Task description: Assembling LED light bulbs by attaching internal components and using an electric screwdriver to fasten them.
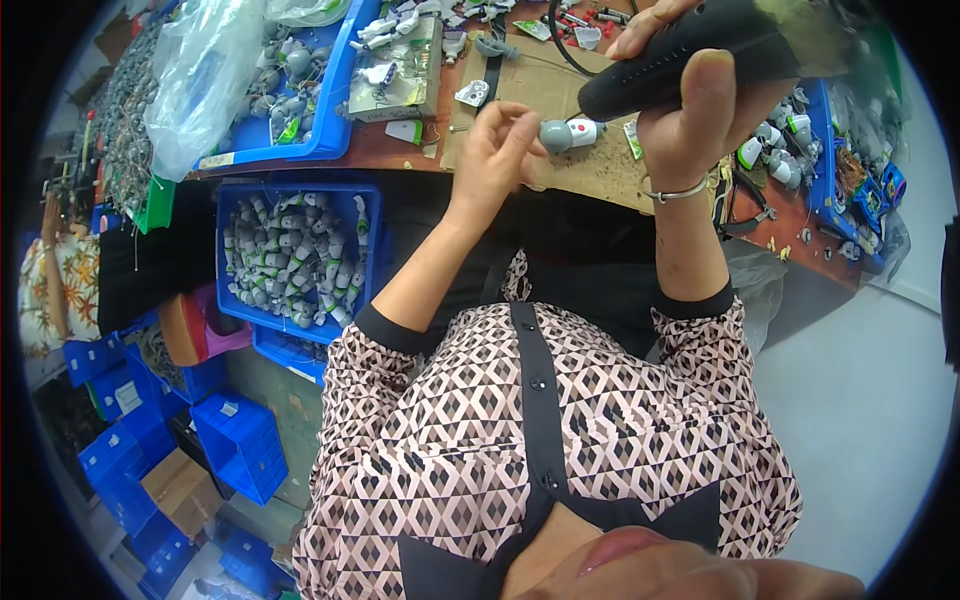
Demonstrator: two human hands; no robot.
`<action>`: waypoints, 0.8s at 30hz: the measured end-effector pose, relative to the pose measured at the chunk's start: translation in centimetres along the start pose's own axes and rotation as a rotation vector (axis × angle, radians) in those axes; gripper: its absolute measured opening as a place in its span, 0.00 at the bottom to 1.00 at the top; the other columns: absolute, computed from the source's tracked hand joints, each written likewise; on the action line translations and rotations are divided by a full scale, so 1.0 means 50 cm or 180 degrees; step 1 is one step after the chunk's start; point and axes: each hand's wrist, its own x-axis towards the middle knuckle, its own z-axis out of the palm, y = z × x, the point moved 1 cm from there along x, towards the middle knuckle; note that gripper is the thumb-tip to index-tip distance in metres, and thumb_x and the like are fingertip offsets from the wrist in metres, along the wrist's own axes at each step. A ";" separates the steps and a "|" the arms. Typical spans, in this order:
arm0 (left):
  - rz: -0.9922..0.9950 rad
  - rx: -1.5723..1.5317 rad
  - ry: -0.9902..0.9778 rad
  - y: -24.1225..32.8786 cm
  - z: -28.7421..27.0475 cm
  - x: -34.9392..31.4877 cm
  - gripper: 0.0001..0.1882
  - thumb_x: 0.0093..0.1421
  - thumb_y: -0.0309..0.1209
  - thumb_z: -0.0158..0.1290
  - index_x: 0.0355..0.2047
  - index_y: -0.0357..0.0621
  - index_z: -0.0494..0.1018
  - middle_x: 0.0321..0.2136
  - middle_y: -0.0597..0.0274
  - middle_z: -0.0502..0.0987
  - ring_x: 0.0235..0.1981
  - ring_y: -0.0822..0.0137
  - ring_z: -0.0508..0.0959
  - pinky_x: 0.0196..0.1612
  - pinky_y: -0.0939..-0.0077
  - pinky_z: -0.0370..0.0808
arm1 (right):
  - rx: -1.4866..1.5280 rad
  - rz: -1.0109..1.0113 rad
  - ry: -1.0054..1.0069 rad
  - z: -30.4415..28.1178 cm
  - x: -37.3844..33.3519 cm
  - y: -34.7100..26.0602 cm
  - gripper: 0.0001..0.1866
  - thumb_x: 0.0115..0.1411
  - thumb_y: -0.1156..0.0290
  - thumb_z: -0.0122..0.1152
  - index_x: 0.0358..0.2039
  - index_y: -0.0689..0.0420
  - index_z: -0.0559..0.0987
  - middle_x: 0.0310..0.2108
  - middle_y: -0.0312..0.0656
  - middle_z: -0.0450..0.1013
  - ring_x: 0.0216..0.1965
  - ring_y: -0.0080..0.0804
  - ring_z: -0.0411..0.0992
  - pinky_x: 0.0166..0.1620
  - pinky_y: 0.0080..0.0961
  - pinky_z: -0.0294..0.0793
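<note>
My right hand [690, 120], raised over the right part of the cardboard, is wrapped round a black corded handheld power tool [690, 60]. Its rounded end points left, and its other end blurs toward the upper right. My left hand [495, 155] is closed, thumb and fingers curled together over the cardboard [610, 180]. Just right of its fingertips lies a small grey-and-white device [570, 135] with a red dot. A thin metal tip [457, 128] shows left of the left hand. What the left fingers pinch, if anything, is hidden.
A blue bin of grey-and-white parts [372, 240] stands left, below the table edge. Another blue tray [335, 125] and a clear plastic bag [205, 80] are at upper left. Pliers [750, 210] and more parts [785, 160] lie at right. Another person's patterned sleeve [75, 280] shows far left.
</note>
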 end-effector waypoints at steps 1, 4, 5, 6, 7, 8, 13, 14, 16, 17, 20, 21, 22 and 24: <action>0.1141 0.1816 0.0384 0.002 -0.003 0.003 0.18 0.59 0.44 0.57 0.40 0.42 0.72 0.26 0.63 0.75 0.26 0.67 0.75 0.27 0.75 0.71 | -0.0095 -0.0112 -0.0211 -0.011 0.000 0.011 0.32 0.57 0.48 0.63 0.48 0.61 0.63 0.32 0.43 0.68 0.24 0.26 0.70 0.26 0.21 0.72; 0.2618 0.4401 0.0741 0.001 0.006 0.013 0.20 0.52 0.40 0.62 0.42 0.43 0.73 0.36 0.59 0.74 0.39 0.57 0.73 0.39 0.66 0.70 | -0.0042 -0.0066 -0.0046 -0.017 -0.006 0.030 0.33 0.56 0.51 0.65 0.51 0.58 0.61 0.33 0.43 0.68 0.24 0.26 0.70 0.27 0.21 0.72; 0.2668 0.4570 0.0643 -0.005 0.012 0.018 0.22 0.51 0.40 0.62 0.43 0.44 0.73 0.39 0.59 0.73 0.44 0.57 0.70 0.44 0.63 0.67 | 0.0061 -0.0042 0.0027 -0.011 -0.007 0.029 0.34 0.56 0.52 0.65 0.52 0.57 0.60 0.33 0.43 0.68 0.25 0.26 0.70 0.27 0.21 0.72; 0.2718 0.4737 0.0543 -0.011 0.015 0.022 0.23 0.50 0.40 0.63 0.44 0.44 0.73 0.42 0.59 0.72 0.48 0.56 0.68 0.50 0.60 0.64 | 0.0042 -0.0037 0.0035 -0.012 -0.006 0.026 0.34 0.56 0.52 0.65 0.52 0.57 0.60 0.33 0.43 0.68 0.25 0.26 0.70 0.27 0.21 0.72; 0.2525 0.4691 0.0334 -0.016 0.011 0.026 0.25 0.49 0.40 0.64 0.46 0.46 0.73 0.44 0.61 0.71 0.50 0.55 0.66 0.54 0.58 0.60 | 0.0008 0.0002 0.0018 -0.013 -0.005 0.025 0.34 0.56 0.51 0.65 0.52 0.57 0.60 0.33 0.43 0.68 0.25 0.26 0.70 0.27 0.21 0.72; 0.2512 0.4687 0.0329 -0.018 0.006 0.027 0.25 0.49 0.40 0.64 0.46 0.46 0.73 0.44 0.61 0.71 0.50 0.55 0.66 0.54 0.58 0.60 | -0.0026 0.0041 0.0000 -0.014 -0.005 0.025 0.34 0.56 0.51 0.65 0.52 0.57 0.60 0.33 0.43 0.68 0.25 0.26 0.70 0.27 0.21 0.72; 0.2538 0.4677 0.0259 -0.020 0.007 0.027 0.25 0.48 0.39 0.64 0.46 0.47 0.73 0.44 0.62 0.72 0.50 0.55 0.67 0.54 0.59 0.61 | 0.0016 0.0161 0.0009 -0.022 -0.003 0.032 0.34 0.56 0.50 0.65 0.51 0.59 0.61 0.33 0.43 0.68 0.25 0.26 0.71 0.27 0.22 0.72; 0.2525 0.4676 0.0257 -0.019 0.006 0.027 0.25 0.48 0.39 0.64 0.46 0.47 0.73 0.44 0.62 0.72 0.50 0.55 0.67 0.54 0.59 0.61 | -0.0029 0.0178 0.0019 -0.023 -0.002 0.033 0.35 0.56 0.49 0.65 0.50 0.60 0.61 0.33 0.43 0.68 0.25 0.26 0.71 0.27 0.22 0.72; 0.2562 0.4647 0.0229 -0.018 0.009 0.027 0.25 0.47 0.38 0.65 0.46 0.47 0.73 0.43 0.62 0.72 0.49 0.55 0.68 0.54 0.59 0.62 | -0.0070 0.0215 -0.0059 -0.031 -0.002 0.044 0.34 0.56 0.49 0.65 0.50 0.61 0.61 0.33 0.43 0.68 0.25 0.26 0.71 0.27 0.22 0.72; 0.2551 0.4639 0.0217 -0.017 0.011 0.027 0.25 0.47 0.38 0.65 0.46 0.47 0.73 0.43 0.62 0.72 0.49 0.55 0.68 0.54 0.59 0.62 | -0.0110 0.0241 -0.0139 -0.034 -0.001 0.048 0.34 0.56 0.48 0.65 0.49 0.61 0.62 0.33 0.43 0.68 0.25 0.26 0.71 0.26 0.22 0.73; 0.2551 0.4604 0.0207 -0.014 0.011 0.026 0.25 0.47 0.38 0.65 0.46 0.47 0.73 0.43 0.63 0.73 0.49 0.55 0.68 0.53 0.59 0.62 | -0.0056 0.0277 0.0061 -0.025 -0.003 0.048 0.34 0.55 0.46 0.65 0.46 0.62 0.64 0.32 0.43 0.69 0.24 0.25 0.71 0.25 0.21 0.72; 0.2558 0.4600 0.0185 -0.014 0.010 0.026 0.25 0.47 0.38 0.65 0.46 0.47 0.73 0.43 0.63 0.73 0.48 0.55 0.68 0.53 0.59 0.62 | -0.0060 0.0296 0.0065 -0.026 -0.006 0.049 0.34 0.55 0.46 0.65 0.46 0.62 0.64 0.32 0.43 0.69 0.24 0.25 0.71 0.25 0.21 0.72; 0.2571 0.4594 0.0160 -0.014 0.009 0.028 0.25 0.47 0.38 0.64 0.46 0.47 0.73 0.43 0.63 0.73 0.48 0.56 0.68 0.53 0.60 0.62 | -0.0032 0.0386 -0.0054 -0.026 -0.009 0.053 0.33 0.54 0.46 0.65 0.44 0.62 0.65 0.30 0.41 0.69 0.23 0.24 0.70 0.24 0.19 0.70; 0.2603 0.4607 0.0139 -0.018 0.006 0.030 0.25 0.47 0.38 0.64 0.46 0.47 0.72 0.43 0.64 0.73 0.48 0.56 0.68 0.52 0.60 0.63 | -0.0010 0.0492 -0.0170 -0.032 -0.013 0.053 0.33 0.54 0.45 0.66 0.41 0.63 0.67 0.27 0.40 0.69 0.21 0.23 0.69 0.23 0.18 0.69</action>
